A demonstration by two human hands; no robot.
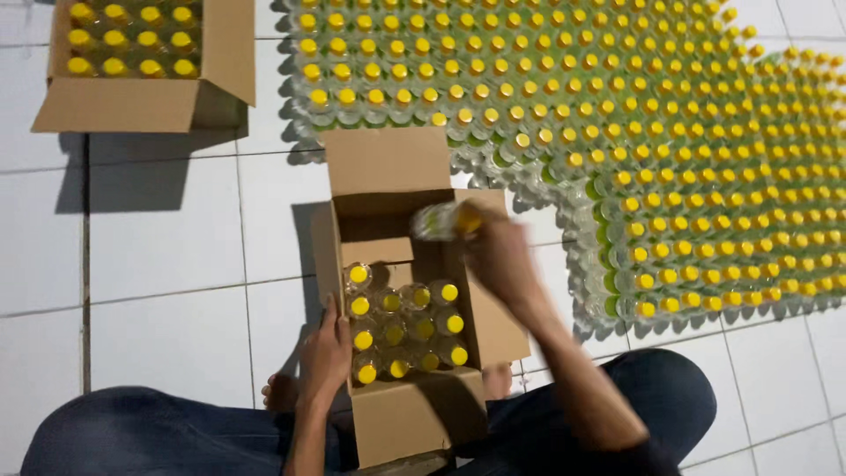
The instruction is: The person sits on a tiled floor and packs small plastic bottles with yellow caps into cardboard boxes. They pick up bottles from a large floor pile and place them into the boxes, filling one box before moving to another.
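White floor tiles (167, 229) lay under everything, with a large field of yellow-capped bottles (617, 115) standing on them ahead and to the right, and a filled carton (132, 97) well apart at the upper left. Between the seated person's knees stood an open box (414, 414), its near part already holding rows of upright bottles (405, 326), its far part bare. By my reading, the loading of this box was under way and roughly half done. The right hand (498, 256) was closed around a bottle (445, 220), carried tilted and blurred above the far end of the box, clear of the packed rows. The left hand (326, 357) rested on the box's left wall, fingers laid loosely over the edge, steadying it; it held nothing else. Setting the bottle down would seem to call for turning it upright, cap up, and lowering it into the bare space just beyond the rows, without knocking the caps beside it or catching the raised flap (388, 159).
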